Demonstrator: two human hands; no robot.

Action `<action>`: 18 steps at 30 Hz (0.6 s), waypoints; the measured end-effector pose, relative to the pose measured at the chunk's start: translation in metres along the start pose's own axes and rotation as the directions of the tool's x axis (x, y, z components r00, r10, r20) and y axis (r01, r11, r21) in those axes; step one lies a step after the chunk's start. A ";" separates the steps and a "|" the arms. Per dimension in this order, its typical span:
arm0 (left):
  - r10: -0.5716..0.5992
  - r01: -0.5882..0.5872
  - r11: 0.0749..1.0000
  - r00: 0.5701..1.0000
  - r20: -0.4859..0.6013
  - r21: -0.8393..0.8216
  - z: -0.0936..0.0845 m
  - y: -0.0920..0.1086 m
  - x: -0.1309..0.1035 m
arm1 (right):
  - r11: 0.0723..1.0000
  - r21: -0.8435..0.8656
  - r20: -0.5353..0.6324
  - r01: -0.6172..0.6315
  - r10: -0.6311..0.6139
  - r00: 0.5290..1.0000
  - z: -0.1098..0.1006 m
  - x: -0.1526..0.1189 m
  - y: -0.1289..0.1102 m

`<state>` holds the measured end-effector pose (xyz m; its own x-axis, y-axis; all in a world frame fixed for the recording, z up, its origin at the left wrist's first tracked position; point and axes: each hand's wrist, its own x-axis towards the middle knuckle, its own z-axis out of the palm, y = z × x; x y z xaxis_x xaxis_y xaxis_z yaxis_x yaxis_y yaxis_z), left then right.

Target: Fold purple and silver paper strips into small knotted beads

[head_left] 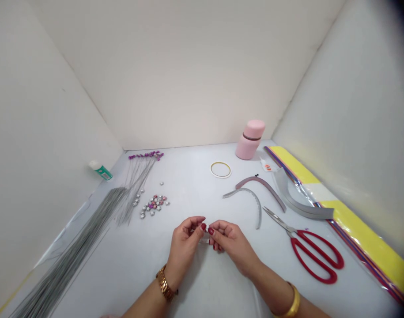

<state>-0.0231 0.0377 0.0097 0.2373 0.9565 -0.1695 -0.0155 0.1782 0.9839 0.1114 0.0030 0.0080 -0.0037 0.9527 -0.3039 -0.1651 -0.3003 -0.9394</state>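
Note:
My left hand (185, 242) and my right hand (233, 245) meet at the front middle of the table. Thumbs and fingers of both are pinched on a narrow silvery paper strip (205, 241), mostly hidden behind the fingertips. To the left lies a loose pile of small folded paper stars (157, 202), silver, pink and purple. Right of my hands rest a curved bundle of silver paper strips (254, 204) and a dull pink bundle (267, 187). Red-handled scissors (292, 232) lie part open beside them, blades pointing away to the left.
Long grey wires (79, 243) run along the left side; purple-tipped stems (145, 155) lie behind. A green-and-white tube (101, 170), a tape roll (211, 173) and a pink bottle (248, 145) stand or lie farther back. Wide grey strips (294, 204) overlap coloured sheets in plastic (364, 234) at right.

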 end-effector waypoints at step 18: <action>0.392 -0.398 0.852 0.916 0.088 0.339 -0.004 0.001 -0.008 | 1.000 0.024 -0.051 -0.016 0.017 0.999 0.003 -0.001 -0.004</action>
<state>-0.0285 0.0310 0.0117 0.2970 0.9254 0.2355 0.2221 -0.3068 0.9255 0.1092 0.0036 0.0125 0.0443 0.9438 -0.3276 -0.1889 -0.3141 -0.9304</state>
